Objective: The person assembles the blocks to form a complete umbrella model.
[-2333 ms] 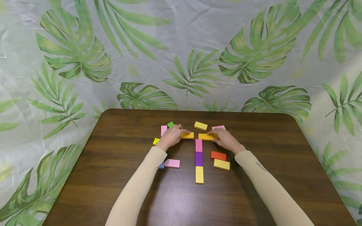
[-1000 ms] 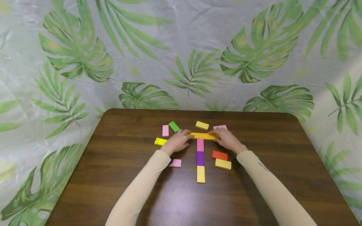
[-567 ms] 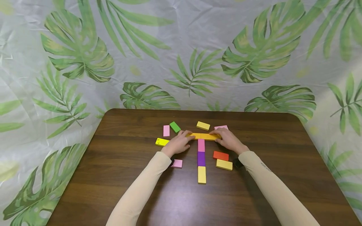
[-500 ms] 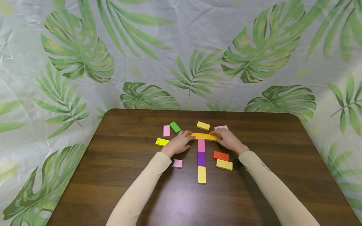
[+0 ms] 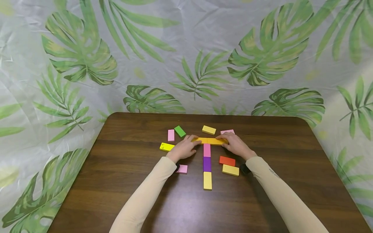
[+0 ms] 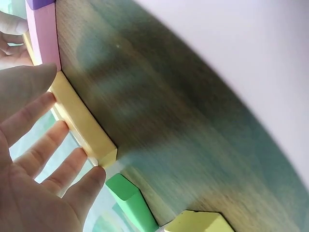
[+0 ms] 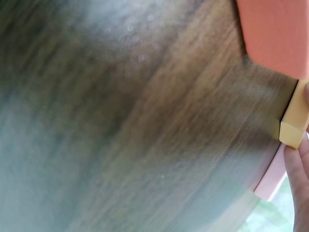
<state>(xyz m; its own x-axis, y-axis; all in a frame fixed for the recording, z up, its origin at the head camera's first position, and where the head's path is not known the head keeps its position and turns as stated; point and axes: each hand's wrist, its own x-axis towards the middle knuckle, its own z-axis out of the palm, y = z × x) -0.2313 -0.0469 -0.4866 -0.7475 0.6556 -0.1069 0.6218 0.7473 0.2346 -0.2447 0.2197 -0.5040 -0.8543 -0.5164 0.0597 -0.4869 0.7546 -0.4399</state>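
Observation:
Two orange blocks lie end to end in a crosswise row in the head view. My left hand (image 5: 183,147) holds the left orange block (image 5: 202,140), thumb on the near side and fingertips along the far side. The right orange block (image 5: 214,141) is held at its outer end by my right hand (image 5: 236,144), which partly covers it. Below their joint runs a straight column: a pink block (image 5: 207,150), a purple block (image 5: 207,164) and a pale yellow block (image 5: 207,180). The left wrist view shows the pink block meeting the orange row.
Left of the row lie a green block (image 5: 180,131), a pink block (image 5: 171,135) and a bright yellow block (image 5: 167,147). Another pink block (image 5: 182,169) sits by the left wrist. At right are a red block (image 5: 227,160) and a pale yellow block (image 5: 230,170).
My left hand has slid the left orange block to the right, and the gap between the orange blocks has closed. Over the last half second both hands stay put.

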